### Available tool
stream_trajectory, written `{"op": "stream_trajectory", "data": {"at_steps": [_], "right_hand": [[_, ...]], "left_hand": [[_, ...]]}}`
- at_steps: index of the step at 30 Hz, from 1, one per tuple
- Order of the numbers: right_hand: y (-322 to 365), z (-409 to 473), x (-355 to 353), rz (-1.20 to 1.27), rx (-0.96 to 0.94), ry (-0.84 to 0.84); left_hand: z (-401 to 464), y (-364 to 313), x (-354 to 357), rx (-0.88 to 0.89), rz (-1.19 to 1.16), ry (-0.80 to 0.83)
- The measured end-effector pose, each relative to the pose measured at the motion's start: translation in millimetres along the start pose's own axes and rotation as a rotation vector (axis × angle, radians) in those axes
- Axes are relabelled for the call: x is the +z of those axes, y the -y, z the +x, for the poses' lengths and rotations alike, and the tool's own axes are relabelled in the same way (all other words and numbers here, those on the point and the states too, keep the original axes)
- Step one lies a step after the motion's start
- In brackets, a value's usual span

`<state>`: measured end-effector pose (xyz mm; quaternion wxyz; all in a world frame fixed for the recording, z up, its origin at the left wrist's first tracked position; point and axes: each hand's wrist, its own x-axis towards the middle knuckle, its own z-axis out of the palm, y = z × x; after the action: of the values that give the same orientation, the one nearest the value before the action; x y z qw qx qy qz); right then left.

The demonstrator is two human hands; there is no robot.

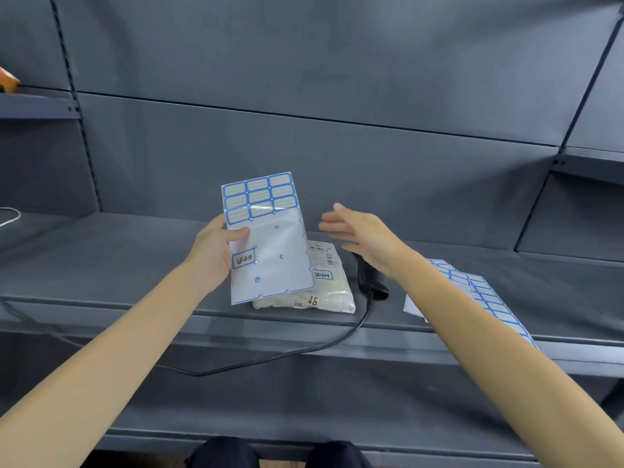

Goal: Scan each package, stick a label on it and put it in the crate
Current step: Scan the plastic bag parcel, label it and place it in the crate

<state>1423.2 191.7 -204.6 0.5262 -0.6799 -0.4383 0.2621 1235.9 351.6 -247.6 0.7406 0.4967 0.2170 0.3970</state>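
Head view: the left hand (211, 255) pinches one glossy rectangular label sheet (266, 238), upright, over one soft plastic-wrapped package (324, 285) lying on the grey metal shelf (118, 265). The right hand (361, 236) hovers with fingers spread, empty, above one black corded scanner (371, 282). More label sheets (486, 295) lie flat at right; their count is unclear.

Dark grey metal shelf (101, 265), bearing the goods, with a grey back panel (304, 62) and slotted uprights (76, 106). Side shelf (37, 104) at upper left, an orange item (7, 81) on it, cut off by the frame edge. White cord (10, 216) at far left.
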Motion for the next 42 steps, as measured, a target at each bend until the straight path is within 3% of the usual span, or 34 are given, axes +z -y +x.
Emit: {"op": "stream_trajectory", "data": {"at_steps": [4, 8, 13, 18, 22, 29, 35, 42], "right_hand": [[14, 6, 16, 0.085, -0.055, -0.023], [10, 7, 5, 0.105, -0.096, -0.214], [-8, -1, -59, 0.034, -0.110, -0.455], [-70, -14, -148, -0.110, 0.096, -0.676], [-115, -32, -174, -0.297, 0.321, -0.744], [-145, -30, -166, -0.618, 0.425, -0.785], [-151, -31, -156, -0.958, 0.421, -0.682], [-150, -33, -158, -1.073, 0.367, -0.550]], "left_hand": [[-2, 0, 37, 0.003, 0.019, 0.040], [-1, 3, 66, 0.003, 0.057, 0.040], [8, 22, 66, -0.005, 0.434, -0.159], [14, 39, 52, -0.171, 0.726, -0.272], [18, 47, 47, -0.202, 0.818, -0.313], [6, 46, 49, -0.161, 0.729, -0.403], [-8, 46, 49, -0.080, 0.548, -0.482], [-12, 20, 45, -0.104, 0.327, -0.477]]}}
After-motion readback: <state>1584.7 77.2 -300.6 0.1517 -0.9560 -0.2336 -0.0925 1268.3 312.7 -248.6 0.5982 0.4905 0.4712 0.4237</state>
